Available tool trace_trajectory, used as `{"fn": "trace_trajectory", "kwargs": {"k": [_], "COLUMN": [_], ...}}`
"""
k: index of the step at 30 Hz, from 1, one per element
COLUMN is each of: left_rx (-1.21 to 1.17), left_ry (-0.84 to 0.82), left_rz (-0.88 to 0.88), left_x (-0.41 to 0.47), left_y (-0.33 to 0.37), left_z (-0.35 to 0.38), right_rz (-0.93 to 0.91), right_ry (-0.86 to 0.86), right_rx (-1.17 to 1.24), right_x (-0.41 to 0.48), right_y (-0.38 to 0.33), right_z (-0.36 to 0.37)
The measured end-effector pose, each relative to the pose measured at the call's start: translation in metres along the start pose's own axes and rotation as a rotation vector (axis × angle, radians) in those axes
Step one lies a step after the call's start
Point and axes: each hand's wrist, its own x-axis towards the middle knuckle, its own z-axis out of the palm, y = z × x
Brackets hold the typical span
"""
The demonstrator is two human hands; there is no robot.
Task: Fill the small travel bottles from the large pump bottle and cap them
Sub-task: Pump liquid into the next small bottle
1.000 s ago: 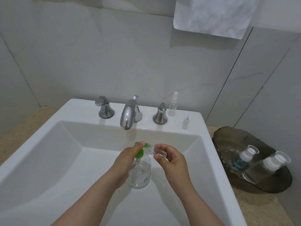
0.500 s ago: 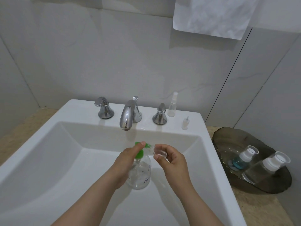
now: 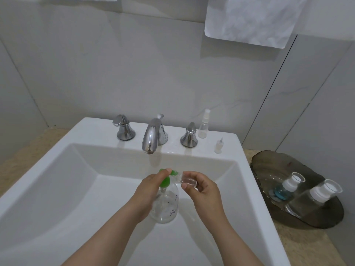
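Observation:
A clear pump bottle (image 3: pixel 166 207) with a green pump head (image 3: pixel 165 181) stands in the white sink basin (image 3: pixel 80 189). My left hand (image 3: pixel 148 191) wraps round its neck, with a fingertip on top of the pump head. My right hand (image 3: pixel 201 189) pinches a small clear travel bottle (image 3: pixel 187 180), tilted with its mouth at the green nozzle. On the sink ledge stand a small spray bottle (image 3: pixel 204 124) and a loose spray cap (image 3: pixel 219 145). Two white-capped travel bottles, one blue (image 3: pixel 286 187) and one clear (image 3: pixel 315 198), lie on a dark tray.
The chrome faucet (image 3: pixel 152 135) and its two handles (image 3: pixel 123 127) (image 3: pixel 189 135) stand behind the basin. The dark glass tray (image 3: pixel 269 162) rests on the beige counter to the right. A white towel (image 3: pixel 251 18) hangs on the wall above.

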Motion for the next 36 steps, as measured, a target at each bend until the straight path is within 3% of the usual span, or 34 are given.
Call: {"fn": "trace_trajectory", "kwargs": {"k": [14, 24, 36], "left_rx": [-0.013, 0.006, -0.023], "left_ry": [-0.033, 0.039, -0.024], "left_rz": [-0.021, -0.012, -0.006], "left_x": [0.0025, -0.0004, -0.0042], "left_y": [0.0013, 0.0017, 0.0042], "left_z": [-0.0002, 0.0006, -0.0004], "right_rz": [-0.018, -0.006, -0.032], "right_ry": [0.011, 0.007, 0.008], "right_rx": [0.030, 0.025, 0.033], "right_x": [-0.0008, -0.0013, -0.0003], "right_y": [-0.0016, -0.0011, -0.0029], "right_z": [0.0016, 0.0010, 0.0007]}}
